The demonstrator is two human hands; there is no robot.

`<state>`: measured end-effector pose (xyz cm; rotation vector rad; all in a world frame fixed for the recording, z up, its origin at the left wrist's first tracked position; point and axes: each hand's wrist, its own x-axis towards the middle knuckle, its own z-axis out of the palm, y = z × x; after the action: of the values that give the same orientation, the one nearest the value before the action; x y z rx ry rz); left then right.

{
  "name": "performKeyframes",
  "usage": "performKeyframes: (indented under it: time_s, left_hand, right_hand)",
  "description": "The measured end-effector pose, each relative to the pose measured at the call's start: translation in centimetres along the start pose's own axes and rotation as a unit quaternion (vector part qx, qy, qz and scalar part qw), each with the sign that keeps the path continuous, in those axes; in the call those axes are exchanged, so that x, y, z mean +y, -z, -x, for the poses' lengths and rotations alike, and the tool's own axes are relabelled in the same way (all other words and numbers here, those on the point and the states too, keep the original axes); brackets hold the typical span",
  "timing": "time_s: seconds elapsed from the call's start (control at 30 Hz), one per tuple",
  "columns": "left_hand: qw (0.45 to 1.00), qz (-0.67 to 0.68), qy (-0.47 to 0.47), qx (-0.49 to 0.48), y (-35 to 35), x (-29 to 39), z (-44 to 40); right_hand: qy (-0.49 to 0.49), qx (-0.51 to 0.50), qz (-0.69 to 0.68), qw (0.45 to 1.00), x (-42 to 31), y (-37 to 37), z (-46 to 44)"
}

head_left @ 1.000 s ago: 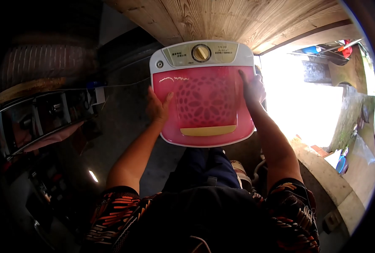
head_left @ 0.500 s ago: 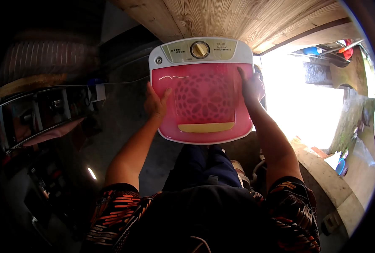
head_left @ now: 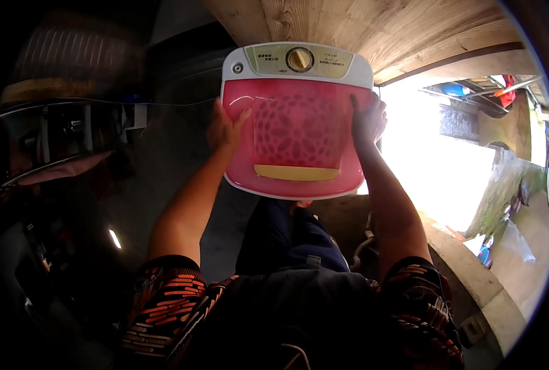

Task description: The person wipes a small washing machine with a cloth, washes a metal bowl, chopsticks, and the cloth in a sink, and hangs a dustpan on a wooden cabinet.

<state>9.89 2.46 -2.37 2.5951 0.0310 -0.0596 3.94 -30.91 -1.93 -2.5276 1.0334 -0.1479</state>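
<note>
Below the timer dial (head_left: 299,60), left hand (head_left: 224,128) and right hand (head_left: 367,122) clasp opposite sides of the mini washing machine (head_left: 299,132), apparently bulky, stiff and slick, best held there.

Pink-and-white appliance (head_left: 236,160): plastic, smooth. Pink lid (head_left: 243,139): glossy, translucent-looking, streaked highlight at ten o'clock. Dial (head_left: 299,60) at twelve o'clock: gold-toned, satin sheen. Panel (head_left: 373,28) at one o'clock: wood, pronounced grain. Trousers (head_left: 265,237) at six o'clock: matt dark-blue cloth. Bag (head_left: 517,240) between three and four o'clock: thin clear plastic, crinkled.
</note>
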Motion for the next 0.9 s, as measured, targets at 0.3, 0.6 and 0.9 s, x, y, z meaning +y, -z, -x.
performKeyframes:
  time_s: [0.3,0.6,0.9]
  left_hand:
    - [0.999,-0.038,-0.005,0.022,0.8,1.0,0.4]
    - [0.982,0.001,-0.174,0.069,-0.4,-0.6,-0.1]
    - [0.995,0.022,-0.099,0.004,-1.3,-1.6,-0.5]
  right_hand:
    - [0.270,0.040,0.071,0.959,-0.4,-0.9,6.3]
    - [0.248,0.006,0.096,0.964,0.0,-1.3,6.4]
    - [0.260,0.010,0.104,0.960,0.1,-0.7,6.5]
